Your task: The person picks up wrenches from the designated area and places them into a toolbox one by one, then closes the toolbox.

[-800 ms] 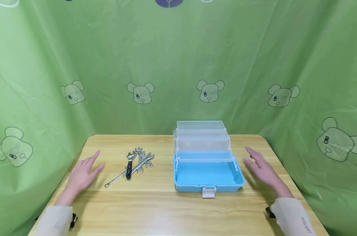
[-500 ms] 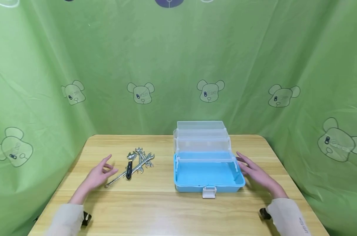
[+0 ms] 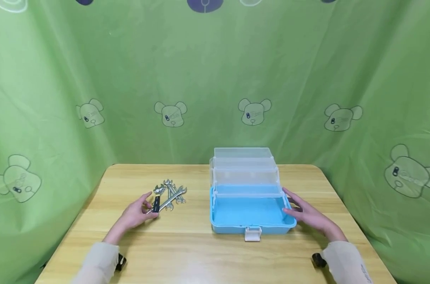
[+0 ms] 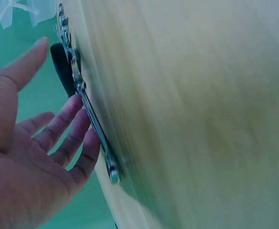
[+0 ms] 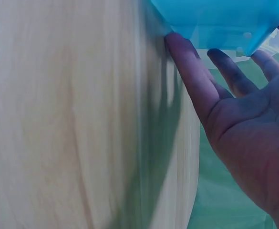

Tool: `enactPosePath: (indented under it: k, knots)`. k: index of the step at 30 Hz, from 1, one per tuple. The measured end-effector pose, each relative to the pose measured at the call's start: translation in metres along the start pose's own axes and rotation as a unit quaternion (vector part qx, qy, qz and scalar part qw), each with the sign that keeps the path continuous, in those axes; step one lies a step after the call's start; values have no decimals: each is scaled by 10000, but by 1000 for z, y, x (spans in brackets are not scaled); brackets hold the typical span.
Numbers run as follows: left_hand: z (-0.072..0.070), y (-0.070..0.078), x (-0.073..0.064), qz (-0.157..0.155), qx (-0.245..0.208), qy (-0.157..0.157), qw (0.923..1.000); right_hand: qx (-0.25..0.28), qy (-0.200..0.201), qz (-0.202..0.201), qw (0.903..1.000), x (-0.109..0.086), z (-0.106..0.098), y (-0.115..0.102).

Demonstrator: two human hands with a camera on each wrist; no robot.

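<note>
Several silver wrenches (image 3: 172, 201) lie in a loose pile on the left half of the table, with a black-handled adjustable wrench (image 3: 156, 204) on top. My left hand (image 3: 135, 213) is at its handle, thumb and fingertips on either side. The left wrist view shows that hand's fingers relaxed and its thumb (image 4: 32, 62) apart from the black handle (image 4: 62, 67). Right of centre stands a light blue toolbox (image 3: 236, 228) with its clear trays raised. At its right wall my right hand (image 3: 309, 215) holds the rim, thumb over the edge and fingers outside.
Behind the blue base rise the toolbox's clear trays (image 3: 245, 175). A white latch (image 3: 252, 234) hangs at its front. The wooden table (image 3: 186, 256) is enclosed at the back and sides by a green curtain (image 3: 208, 71) with bear-head prints.
My left hand has moved right, from the table's left side to the adjustable wrench. My right hand has come left onto the toolbox's right wall. The toolbox and wrenches stay in place.
</note>
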State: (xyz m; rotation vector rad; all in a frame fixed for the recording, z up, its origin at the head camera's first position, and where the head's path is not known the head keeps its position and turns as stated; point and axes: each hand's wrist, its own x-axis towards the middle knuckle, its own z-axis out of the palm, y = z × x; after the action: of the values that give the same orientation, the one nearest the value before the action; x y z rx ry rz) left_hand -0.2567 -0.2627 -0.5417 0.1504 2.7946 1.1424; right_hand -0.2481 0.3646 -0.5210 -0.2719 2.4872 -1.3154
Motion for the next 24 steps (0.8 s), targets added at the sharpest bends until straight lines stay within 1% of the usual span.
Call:
enactPosePath:
  k: [4,9,12,18,21,24]
  knots:
    - [4,1,1,173,354,82,9992,153,-98,93,9998,1,1,2]
    - [8,4,2,317,775,216,9963,221,-98,116,9996,2,1,3]
    - [11,7,2,348,907,290,9949,232,-95,135,9996,3,0,3]
    - [14,11,2,428,813,525,9944,257,-109,144,9995,2,1,4]
    - [14,10,2,348,779,645,9943,307,-121,127,9994,3,2,5]
    - [11,9,2,169,620,658,9958,335,-109,108,9993,3,2,5]
